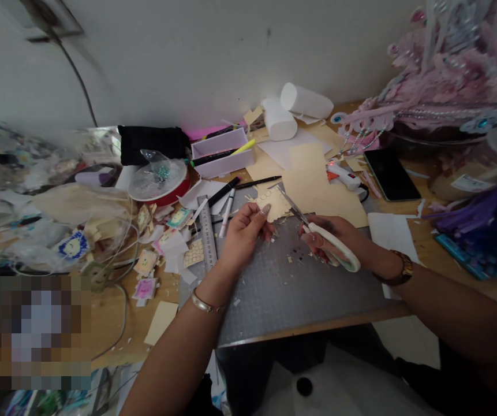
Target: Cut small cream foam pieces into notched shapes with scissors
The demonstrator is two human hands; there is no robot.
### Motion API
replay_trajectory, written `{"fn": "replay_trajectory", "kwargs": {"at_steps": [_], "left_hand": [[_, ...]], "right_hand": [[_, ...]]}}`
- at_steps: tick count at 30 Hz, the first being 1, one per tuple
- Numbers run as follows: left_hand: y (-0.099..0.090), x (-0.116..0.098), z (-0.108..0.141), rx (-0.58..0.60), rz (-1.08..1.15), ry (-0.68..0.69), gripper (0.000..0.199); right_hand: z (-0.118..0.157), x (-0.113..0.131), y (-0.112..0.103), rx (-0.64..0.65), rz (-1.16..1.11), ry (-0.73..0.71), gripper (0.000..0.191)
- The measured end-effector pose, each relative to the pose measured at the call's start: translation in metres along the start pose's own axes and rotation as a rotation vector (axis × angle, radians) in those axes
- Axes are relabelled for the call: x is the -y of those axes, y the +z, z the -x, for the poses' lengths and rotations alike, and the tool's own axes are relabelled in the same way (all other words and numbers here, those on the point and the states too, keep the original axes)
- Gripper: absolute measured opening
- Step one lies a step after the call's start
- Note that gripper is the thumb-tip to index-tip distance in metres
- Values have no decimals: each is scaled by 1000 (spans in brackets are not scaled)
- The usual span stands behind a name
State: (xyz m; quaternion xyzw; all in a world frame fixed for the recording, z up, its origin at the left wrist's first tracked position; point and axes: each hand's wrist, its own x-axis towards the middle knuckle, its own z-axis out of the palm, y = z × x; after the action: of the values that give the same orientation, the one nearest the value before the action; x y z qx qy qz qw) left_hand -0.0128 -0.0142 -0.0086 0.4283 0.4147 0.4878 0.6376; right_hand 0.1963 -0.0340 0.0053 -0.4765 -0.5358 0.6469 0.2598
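Note:
Pinched between the thumb and fingers of my left hand is a cream piece of paper with scalloped outlines drawn on it and a fringed, cut edge. My right hand grips a pair of scissors with white handles. The blades point up and left, right beside the paper's edge; whether they touch it I cannot tell. Both hands are above a grey cutting mat strewn with small paper scraps. A steel ruler and a white marker lie left of my left hand.
Cream sheets lie behind the hands, with a glue gun and a phone to the right. A lilac pen box and white rolls stand by the wall. Small coloured paper pieces and cables clutter the left; pink decorations fill the right.

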Motion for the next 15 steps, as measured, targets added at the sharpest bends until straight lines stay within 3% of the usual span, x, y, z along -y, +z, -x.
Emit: {"fn": "replay_trajectory", "kwargs": {"at_steps": [15], "left_hand": [[-2, -3, -2, -81, -5, -5, 32]], "right_hand": [[0, 2, 1, 50, -37, 53, 30]]}}
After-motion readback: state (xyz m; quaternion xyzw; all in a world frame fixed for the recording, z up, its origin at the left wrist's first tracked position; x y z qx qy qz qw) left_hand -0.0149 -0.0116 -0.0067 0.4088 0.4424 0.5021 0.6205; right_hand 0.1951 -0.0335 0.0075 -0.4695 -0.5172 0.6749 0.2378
